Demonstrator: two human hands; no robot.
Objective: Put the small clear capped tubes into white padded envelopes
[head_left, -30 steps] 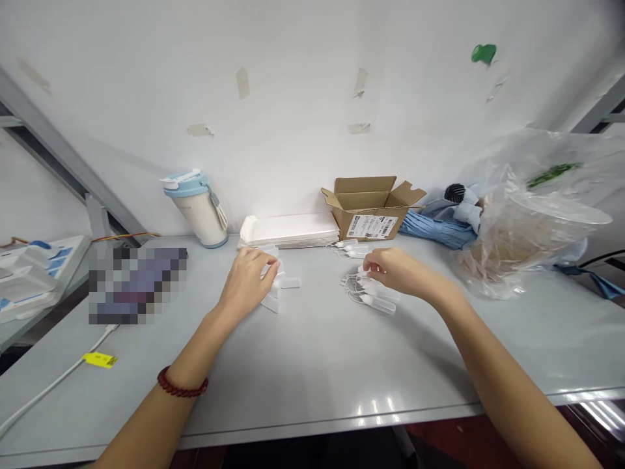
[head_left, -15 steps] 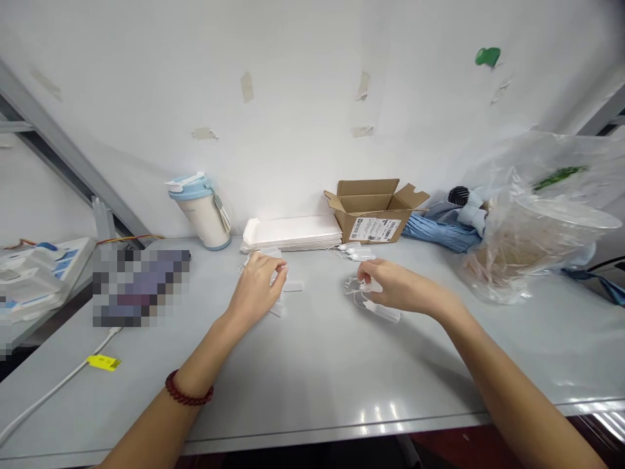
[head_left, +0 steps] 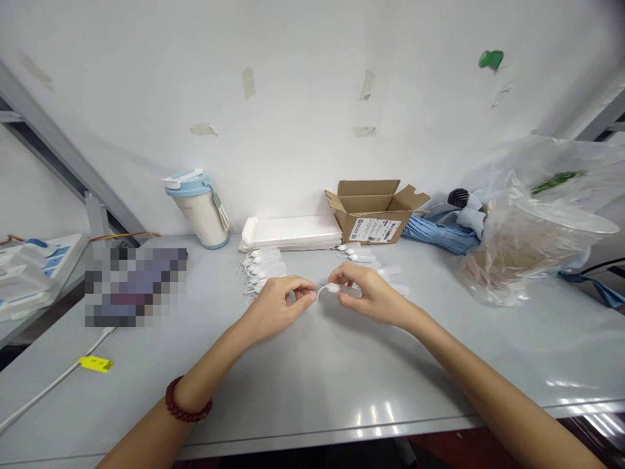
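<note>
Between my hands, above the grey table, is a small white plastic tube [head_left: 334, 288] with a thin cord loop. My right hand [head_left: 374, 294] pinches the tube between thumb and fingers, its far part hidden by the hand. At the cord's other end, my left hand [head_left: 279, 306] has thumb and forefinger pressed together on the loop. Several similar tubes [head_left: 266, 264] lie in a column just beyond my left hand, their cords pointing left. Another group of tubes [head_left: 357, 253] lies behind my right hand, partly covered by it.
A stack of flat white packs [head_left: 293, 231] lies against the wall beside an open cardboard box [head_left: 374, 212]. To the left are a cup [head_left: 202, 215], a pixelated dark object [head_left: 141, 286] and a white cable [head_left: 49, 394]. Blue cloth [head_left: 442, 231] and a plastic-wrapped reel [head_left: 527, 247] stand right.
Both hands have come together in the middle, the right moving left and the left moving right and nearer. A tube with its cord is now held between them.
</note>
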